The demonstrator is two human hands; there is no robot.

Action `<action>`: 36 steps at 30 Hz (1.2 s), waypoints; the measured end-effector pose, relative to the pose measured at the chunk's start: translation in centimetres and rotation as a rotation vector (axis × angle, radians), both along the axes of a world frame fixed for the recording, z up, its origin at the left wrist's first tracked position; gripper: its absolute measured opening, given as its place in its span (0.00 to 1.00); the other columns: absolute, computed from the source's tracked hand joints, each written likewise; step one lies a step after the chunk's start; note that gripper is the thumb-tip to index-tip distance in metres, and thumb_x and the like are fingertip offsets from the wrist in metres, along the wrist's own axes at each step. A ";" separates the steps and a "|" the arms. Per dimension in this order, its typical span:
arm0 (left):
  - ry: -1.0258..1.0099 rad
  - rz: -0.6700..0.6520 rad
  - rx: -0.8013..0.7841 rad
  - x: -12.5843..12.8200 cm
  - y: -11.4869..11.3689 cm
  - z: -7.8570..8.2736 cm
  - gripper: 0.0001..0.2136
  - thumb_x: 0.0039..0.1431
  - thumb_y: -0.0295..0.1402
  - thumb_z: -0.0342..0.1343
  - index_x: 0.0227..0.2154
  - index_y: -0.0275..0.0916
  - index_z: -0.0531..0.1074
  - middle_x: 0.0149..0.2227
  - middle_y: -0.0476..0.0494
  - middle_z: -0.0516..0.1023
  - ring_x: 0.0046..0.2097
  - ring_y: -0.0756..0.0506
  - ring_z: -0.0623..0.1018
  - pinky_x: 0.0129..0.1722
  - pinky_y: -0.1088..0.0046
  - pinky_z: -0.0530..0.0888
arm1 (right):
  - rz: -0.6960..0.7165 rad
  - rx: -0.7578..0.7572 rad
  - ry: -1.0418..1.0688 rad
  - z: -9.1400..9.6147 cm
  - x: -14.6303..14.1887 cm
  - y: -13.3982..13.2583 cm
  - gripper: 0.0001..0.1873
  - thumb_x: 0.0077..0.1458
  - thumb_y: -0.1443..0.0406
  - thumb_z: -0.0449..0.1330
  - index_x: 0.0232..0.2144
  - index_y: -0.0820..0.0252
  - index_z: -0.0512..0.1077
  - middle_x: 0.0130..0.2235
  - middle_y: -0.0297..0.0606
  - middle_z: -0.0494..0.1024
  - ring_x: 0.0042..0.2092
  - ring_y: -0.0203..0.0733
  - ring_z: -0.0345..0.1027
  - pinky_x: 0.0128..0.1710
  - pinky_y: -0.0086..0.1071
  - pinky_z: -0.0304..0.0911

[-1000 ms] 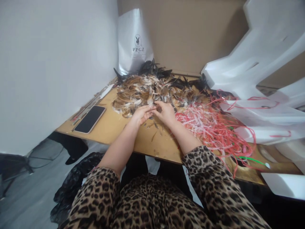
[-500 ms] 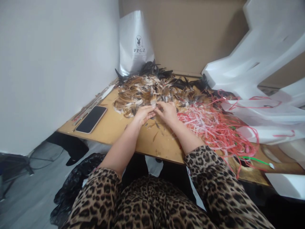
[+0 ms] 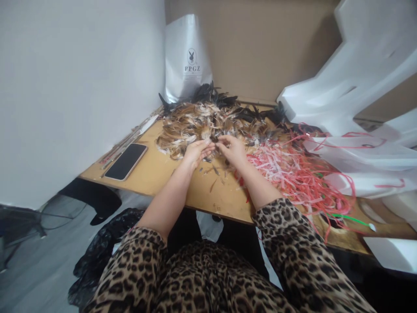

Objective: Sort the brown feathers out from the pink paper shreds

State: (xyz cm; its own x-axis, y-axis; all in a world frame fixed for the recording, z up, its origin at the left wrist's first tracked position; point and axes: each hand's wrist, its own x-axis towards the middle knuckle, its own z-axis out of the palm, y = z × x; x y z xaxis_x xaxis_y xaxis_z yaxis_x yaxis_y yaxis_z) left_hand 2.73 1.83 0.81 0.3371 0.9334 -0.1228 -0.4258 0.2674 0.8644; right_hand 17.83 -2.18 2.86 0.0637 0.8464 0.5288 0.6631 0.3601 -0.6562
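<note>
A heap of brown, white and black feathers (image 3: 208, 121) lies on the wooden table (image 3: 169, 174). My left hand (image 3: 195, 153) and my right hand (image 3: 233, 150) meet at the near edge of the heap, fingertips almost touching. Both hands have their fingers curled and pinched on small feathers between them; which feather each holds is too small to make out. A few loose feather bits (image 3: 213, 171) lie on the table just below my hands.
A tangle of red and pink strips (image 3: 293, 174) lies to the right of my hands. A black phone (image 3: 126, 161) rests at the table's left, by thin sticks. A silver bag (image 3: 187, 61) stands at the back. White foam pieces (image 3: 352, 87) fill the right.
Both hands have stayed at the heap's near edge, working the fingertips together; the right hand's fingers have shifted slightly up and left. The view has drifted a little.
</note>
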 end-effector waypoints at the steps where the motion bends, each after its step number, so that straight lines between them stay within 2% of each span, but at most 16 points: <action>1: -0.005 0.019 0.009 -0.1 0.1 0.1 0.08 0.47 0.31 0.60 0.30 0.33 0.72 0.29 0.42 0.78 0.31 0.51 0.77 0.30 0.80 0.71 | -0.016 -0.008 0.060 0.1 0.3 0.2 0.13 0.48 0.61 0.57 0.35 0.61 0.73 0.32 0.37 0.77 0.33 0.38 0.69 0.38 0.32 0.61; 4: -0.005 0.073 0.022 -0.2 0.2 0.2 0.07 0.48 0.32 0.59 0.30 0.33 0.71 0.29 0.43 0.78 0.30 0.52 0.77 0.29 0.81 0.70 | -0.039 -0.070 0.164 0.4 1.6 0.6 0.11 0.46 0.62 0.57 0.30 0.62 0.74 0.30 0.37 0.77 0.31 0.38 0.68 0.35 0.31 0.62; 7: -0.013 0.117 0.014 -0.2 0.3 0.4 0.07 0.49 0.31 0.59 0.29 0.33 0.71 0.28 0.44 0.78 0.29 0.53 0.77 0.27 0.82 0.69 | -0.022 -0.135 0.139 0.6 2.4 0.8 0.10 0.44 0.62 0.57 0.27 0.63 0.74 0.28 0.37 0.76 0.29 0.37 0.67 0.32 0.30 0.61; 15: -0.068 0.284 0.006 -1.1 0.7 1.0 0.07 0.50 0.31 0.58 0.32 0.34 0.71 0.29 0.46 0.77 0.27 0.56 0.75 0.26 0.84 0.67 | 0.004 -0.299 -0.163 0.2 1.2 1.6 0.09 0.44 0.63 0.57 0.24 0.60 0.76 0.24 0.35 0.76 0.27 0.36 0.66 0.28 0.28 0.57; 19: -0.059 0.287 0.012 -1.0 0.8 1.0 0.07 0.50 0.31 0.58 0.31 0.34 0.72 0.28 0.46 0.77 0.26 0.56 0.75 0.24 0.85 0.67 | -0.078 -0.376 -0.374 0.0 -0.2 2.0 0.07 0.42 0.65 0.57 0.22 0.58 0.76 0.25 0.38 0.76 0.28 0.38 0.68 0.29 0.29 0.57; 22: -0.051 0.281 0.019 -0.8 0.8 0.9 0.06 0.50 0.30 0.58 0.30 0.33 0.71 0.27 0.46 0.77 0.25 0.56 0.74 0.23 0.85 0.66 | -0.166 -0.405 -0.484 0.1 -0.9 2.3 0.08 0.42 0.63 0.58 0.24 0.57 0.76 0.28 0.42 0.77 0.31 0.42 0.69 0.31 0.32 0.58; 27: -0.027 0.273 0.005 -0.7 0.8 0.6 0.07 0.49 0.31 0.59 0.31 0.34 0.71 0.27 0.46 0.77 0.25 0.56 0.74 0.24 0.85 0.67 | -0.152 -0.417 -0.518 -0.2 -1.5 2.4 0.08 0.40 0.61 0.60 0.24 0.58 0.76 0.28 0.45 0.77 0.31 0.44 0.70 0.30 0.32 0.59; 30: -0.028 0.264 0.002 -0.6 0.9 0.5 0.08 0.48 0.31 0.59 0.32 0.34 0.71 0.28 0.46 0.77 0.25 0.56 0.74 0.24 0.85 0.66 | -0.140 -0.390 -0.444 -0.6 -1.1 2.6 0.05 0.40 0.65 0.59 0.21 0.59 0.75 0.26 0.43 0.77 0.29 0.41 0.69 0.29 0.30 0.58; 32: -0.023 0.262 0.002 -0.6 0.9 0.4 0.08 0.48 0.31 0.59 0.32 0.34 0.71 0.28 0.46 0.77 0.26 0.57 0.74 0.24 0.85 0.66 | -0.099 -0.363 -0.299 -0.6 -0.6 2.8 0.05 0.39 0.66 0.58 0.20 0.60 0.74 0.23 0.39 0.75 0.26 0.38 0.67 0.27 0.29 0.57; 36: -0.049 0.226 0.002 -0.6 0.9 0.3 0.06 0.49 0.30 0.59 0.30 0.34 0.71 0.27 0.47 0.77 0.25 0.56 0.75 0.23 0.85 0.67 | 0.020 -0.436 0.266 -0.3 0.6 3.3 0.06 0.38 0.63 0.59 0.20 0.62 0.72 0.20 0.34 0.73 0.21 0.32 0.60 0.22 0.27 0.55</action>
